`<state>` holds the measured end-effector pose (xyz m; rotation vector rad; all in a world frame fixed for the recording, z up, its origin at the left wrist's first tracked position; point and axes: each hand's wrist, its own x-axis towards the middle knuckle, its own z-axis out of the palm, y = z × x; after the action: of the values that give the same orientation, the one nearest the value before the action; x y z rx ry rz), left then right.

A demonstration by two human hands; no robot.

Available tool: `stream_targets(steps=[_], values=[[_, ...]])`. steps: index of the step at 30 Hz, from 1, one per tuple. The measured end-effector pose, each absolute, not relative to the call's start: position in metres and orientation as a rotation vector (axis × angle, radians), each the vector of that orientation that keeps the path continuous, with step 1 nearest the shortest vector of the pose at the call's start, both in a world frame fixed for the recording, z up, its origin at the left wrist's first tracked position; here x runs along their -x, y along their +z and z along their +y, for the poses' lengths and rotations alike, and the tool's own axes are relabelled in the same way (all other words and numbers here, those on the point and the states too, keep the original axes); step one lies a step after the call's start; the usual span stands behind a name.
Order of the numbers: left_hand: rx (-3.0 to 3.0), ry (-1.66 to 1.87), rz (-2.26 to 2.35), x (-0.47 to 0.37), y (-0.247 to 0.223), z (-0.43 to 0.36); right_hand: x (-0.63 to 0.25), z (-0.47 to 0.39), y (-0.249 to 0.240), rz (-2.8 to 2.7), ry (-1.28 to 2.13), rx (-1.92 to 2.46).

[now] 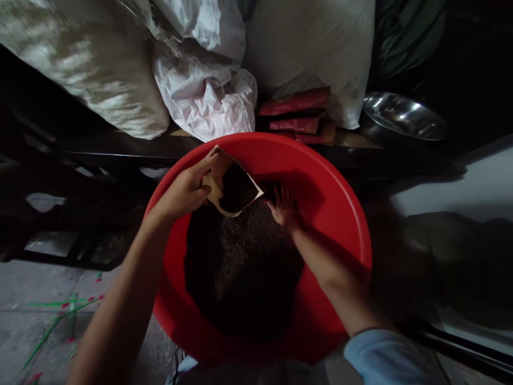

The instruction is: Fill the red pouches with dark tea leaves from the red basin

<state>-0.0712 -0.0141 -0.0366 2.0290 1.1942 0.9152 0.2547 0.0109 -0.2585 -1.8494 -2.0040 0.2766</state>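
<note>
The left hand [188,187] is gripping the side of an open paper bag [218,167], its grip clamped with the thumb on one side of the paper and the fingers on the other. The bag is tilting over the red basin [356,230], its mouth facing the dark granular material [244,256] and covering part of it. The right hand [285,209] is reaching into the basin just beside the bag's corner, its grip standing apart with the fingers spread; shadow is obscuring the fingertips. Beyond the far rim, a dark counter [120,147] is carrying a large pale sack [100,69], a crumpled white sack [208,101], another pale sack [316,48], red packets [298,104] and a shiny metal bowl [404,115]. The rim is partly hiding the lowest packets, and the sacks are crowding the space behind. Green sticks with red ends [50,331] are lying on the floor [20,283] at left. Deep shadow is masking the material nearest the wearer.
</note>
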Motion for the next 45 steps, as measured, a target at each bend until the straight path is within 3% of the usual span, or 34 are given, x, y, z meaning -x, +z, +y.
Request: stream_targets(steps=[4, 8, 12, 16, 25, 31, 36, 41, 45], values=[[-1.938, 0.98, 1.21, 0.072, -0.04, -0.014, -0.214, -0.019, -0.28, -2.325, 0.521, 1.571], [-1.898, 0.988, 1.199, 0.067, -0.044, -0.014, -0.192, -0.073, -0.286, -2.283, 0.912, 1.339], [-1.983, 1.007, 1.153, 0.063, -0.047, -0.013, -0.188, -0.11, -0.274, -2.127, 1.331, 1.285], [-2.069, 1.01, 1.103, 0.061, -0.049, -0.01, -0.176, -0.139, -0.248, -2.148, 1.435, 1.235], [-2.047, 1.04, 1.064, 0.054, -0.05, -0.015, -0.154, -0.187, -0.199, -2.311, 1.122, 1.266], [-2.114, 0.998, 0.942, 0.054, -0.05, -0.017, -0.171, -0.136, -0.079, -2.145, 0.616, 0.887], [-2.098, 1.004, 0.92, 0.056, -0.05, -0.019, -0.167, -0.053, -0.015, -2.23, 0.16, 0.987], [-2.058, 1.041, 0.906, 0.054, -0.057, -0.015, -0.188, -0.062, -0.012, -2.191, 0.089, 0.9], [-2.07, 1.058, 0.918, 0.054, -0.062, -0.019, -0.251, -0.091, -0.072, -1.969, 0.136, 1.198]])
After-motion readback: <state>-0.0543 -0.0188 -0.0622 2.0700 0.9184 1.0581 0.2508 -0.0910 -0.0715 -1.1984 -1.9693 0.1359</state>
